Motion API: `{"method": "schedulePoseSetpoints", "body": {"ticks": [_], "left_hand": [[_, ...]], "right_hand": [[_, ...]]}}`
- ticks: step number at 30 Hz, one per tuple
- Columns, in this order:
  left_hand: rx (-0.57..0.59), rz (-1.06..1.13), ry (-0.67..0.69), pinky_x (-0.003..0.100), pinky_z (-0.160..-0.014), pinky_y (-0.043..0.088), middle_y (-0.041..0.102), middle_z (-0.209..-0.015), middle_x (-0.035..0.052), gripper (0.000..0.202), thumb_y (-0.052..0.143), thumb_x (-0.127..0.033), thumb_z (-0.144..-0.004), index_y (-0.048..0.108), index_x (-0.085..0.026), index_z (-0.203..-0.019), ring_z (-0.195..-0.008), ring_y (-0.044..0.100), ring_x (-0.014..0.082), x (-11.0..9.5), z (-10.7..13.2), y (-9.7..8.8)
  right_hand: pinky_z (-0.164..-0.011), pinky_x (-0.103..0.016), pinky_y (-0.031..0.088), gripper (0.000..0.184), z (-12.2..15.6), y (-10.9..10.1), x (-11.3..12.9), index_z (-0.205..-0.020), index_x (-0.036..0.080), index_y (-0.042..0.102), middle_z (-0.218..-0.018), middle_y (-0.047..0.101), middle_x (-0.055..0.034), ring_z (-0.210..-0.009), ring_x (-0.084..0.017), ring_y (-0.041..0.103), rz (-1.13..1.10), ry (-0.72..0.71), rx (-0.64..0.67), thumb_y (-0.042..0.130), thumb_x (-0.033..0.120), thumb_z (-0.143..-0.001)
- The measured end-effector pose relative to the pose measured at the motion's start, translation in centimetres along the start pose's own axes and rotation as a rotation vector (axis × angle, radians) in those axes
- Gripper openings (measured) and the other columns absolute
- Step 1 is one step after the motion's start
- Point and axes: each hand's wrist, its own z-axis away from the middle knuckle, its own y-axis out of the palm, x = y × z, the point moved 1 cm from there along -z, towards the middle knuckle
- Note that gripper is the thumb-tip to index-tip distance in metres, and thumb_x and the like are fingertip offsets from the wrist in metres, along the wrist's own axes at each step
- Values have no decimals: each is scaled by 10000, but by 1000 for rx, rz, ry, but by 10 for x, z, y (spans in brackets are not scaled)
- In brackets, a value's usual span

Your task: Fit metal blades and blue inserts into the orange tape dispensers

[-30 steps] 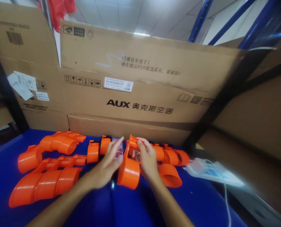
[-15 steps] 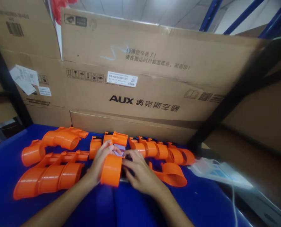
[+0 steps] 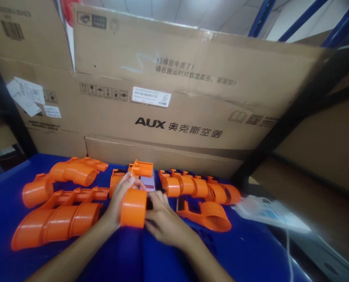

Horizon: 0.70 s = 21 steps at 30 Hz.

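My left hand [image 3: 119, 201] is closed round an orange plastic part with a wide round ring [image 3: 133, 209], held up above the blue surface. The part's upper end, a ribbed orange bracket [image 3: 142, 169], shows beyond my fingers. At the ring's right side is my right hand [image 3: 161, 215], its fingers bent together against the part. Something small and dark [image 3: 149, 202] shows between those fingers and the ring; what it is cannot be made out. Behind the hands lies a phone [image 3: 148, 181] with a lit screen, partly covered by the bracket.
More orange ring parts lie on the blue surface [image 3: 112, 260]: a nested row [image 3: 58, 223] at left, others [image 3: 73, 172] behind it, several [image 3: 186, 186] with black pads at right, and a single one [image 3: 214, 216] nearer. A cardboard box [image 3: 174, 102] walls the back. A plastic bag [image 3: 268, 213] lies right.
The held part has shifted slightly left with my left hand. My right hand's fingers have drawn in against its side. More of the phone screen shows.
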Motion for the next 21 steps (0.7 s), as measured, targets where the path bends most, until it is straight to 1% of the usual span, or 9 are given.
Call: {"method": "schedulePoseSetpoints", "body": {"ticks": [2, 4, 6, 8, 11, 14, 16, 18, 21], "left_hand": [[-4, -9, 7, 264, -589, 443, 641, -721, 44, 439, 654, -578, -810, 708, -145, -761, -629, 575, 167, 1, 0, 0], [-7, -16, 19, 262, -608, 445, 638, -733, 44, 436, 647, -572, -819, 710, -144, -757, -646, 570, 164, 2, 0, 0], [-6, -21, 31, 258, -631, 448, 634, -740, 41, 431, 648, -564, -823, 709, -144, -747, -661, 563, 160, 1, 0, 0], [-1, -26, 31, 255, -622, 441, 628, -725, 38, 436, 643, -567, -825, 707, -144, -746, -650, 552, 157, 1, 0, 0], [2, -32, 17, 246, -566, 414, 608, -685, 27, 446, 641, -582, -822, 706, -145, -763, -602, 520, 145, 1, 1, -1], [-7, -32, 6, 241, -539, 402, 601, -691, 21, 448, 649, -594, -813, 706, -151, -788, -582, 508, 137, 0, 2, -1], [-11, -29, 5, 243, -542, 410, 617, -714, 28, 446, 658, -599, -804, 698, -155, -787, -590, 524, 141, -1, 3, 0], [-1, -28, 2, 241, -534, 409, 622, -698, 29, 439, 662, -596, -803, 676, -159, -762, -580, 529, 140, -2, 6, 4], [36, -18, -23, 228, -504, 381, 615, -642, 5, 377, 656, -548, -834, 621, -178, -769, -523, 503, 120, -2, 13, 14]], "right_hand": [[-898, -411, 424, 121, 0, 1, -2, -927, 226, 722, -1170, 504, -88, -1116, -279, 444, 13, -3, -6, 608, 187, -937], [-886, -409, 429, 139, 0, 3, -6, -863, 219, 718, -1160, 512, -88, -1113, -279, 451, 26, -14, -21, 606, 206, -946], [-892, -416, 430, 160, 1, 3, -9, -844, 224, 721, -1167, 519, -88, -1120, -281, 454, 28, -23, -60, 603, 216, -951], [-919, -429, 429, 147, 2, 2, -13, -866, 234, 731, -1182, 524, -90, -1142, -284, 456, 11, -30, -109, 610, 221, -948], [-960, -441, 428, 112, 4, -3, -16, -934, 244, 736, -1178, 534, -94, -1157, -283, 472, -44, -12, -175, 627, 217, -933], [-949, -425, 443, 123, 6, -12, -18, -951, 231, 716, -1122, 560, -90, -1096, -264, 519, -143, 39, -253, 614, 175, -912], [-900, -396, 459, 99, 8, -19, -20, -903, 218, 693, -1037, 585, -78, -1014, -247, 552, -244, 98, -358, 605, 173, -902], [-819, -358, 466, 86, 11, -28, -24, -823, 212, 667, -906, 601, -53, -896, -228, 569, -405, 211, -539, 623, 214, -897], [-697, -307, 457, 187, 14, -36, -35, -740, 215, 630, -722, 584, -8, -714, -189, 552, -653, 380, -801, 646, 305, -904]]}}
